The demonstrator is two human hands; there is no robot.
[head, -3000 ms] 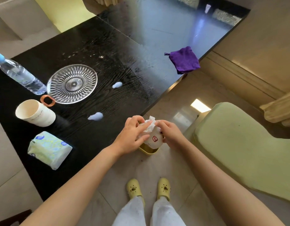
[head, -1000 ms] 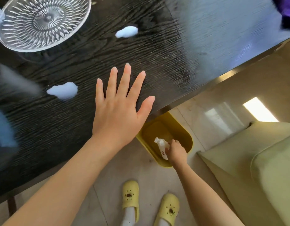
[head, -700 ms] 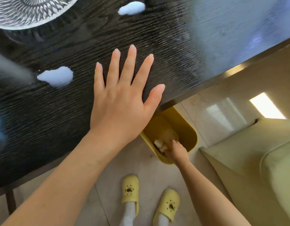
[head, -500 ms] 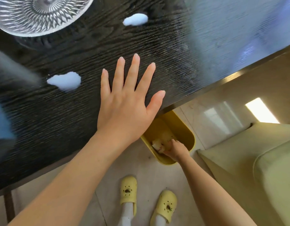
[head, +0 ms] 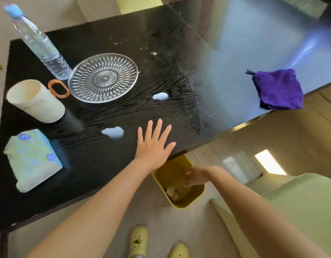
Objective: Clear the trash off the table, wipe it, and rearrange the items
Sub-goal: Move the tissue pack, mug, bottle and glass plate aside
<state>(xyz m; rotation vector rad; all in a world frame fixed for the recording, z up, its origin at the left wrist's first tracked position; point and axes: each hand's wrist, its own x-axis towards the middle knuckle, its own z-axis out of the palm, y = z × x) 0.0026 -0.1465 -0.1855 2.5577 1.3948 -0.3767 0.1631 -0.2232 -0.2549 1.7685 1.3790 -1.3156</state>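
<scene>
My left hand (head: 153, 146) lies flat, fingers spread, on the black table (head: 97, 157) near its front edge. My right hand (head: 195, 176) hovers open over the yellow bin (head: 190, 201) on the floor below the table edge. Crumpled trash (head: 172, 191) lies inside the bin. Two white blobs sit on the table: one (head: 113, 132) just left of my left hand, another (head: 160, 96) farther back. A purple cloth (head: 277, 90) hangs over the table's right edge.
At the left stand a water bottle (head: 39, 43), a glass plate (head: 103, 77), a cream mug with an orange handle (head: 35, 101) and a tissue pack (head: 31, 159). Crumbs dot the far tabletop. A green seat (head: 300, 211) stands at the right.
My right hand pushed the trash into the bin, let it go and has lifted out, open. My left hand stays flat on the table. The view has pulled back.
</scene>
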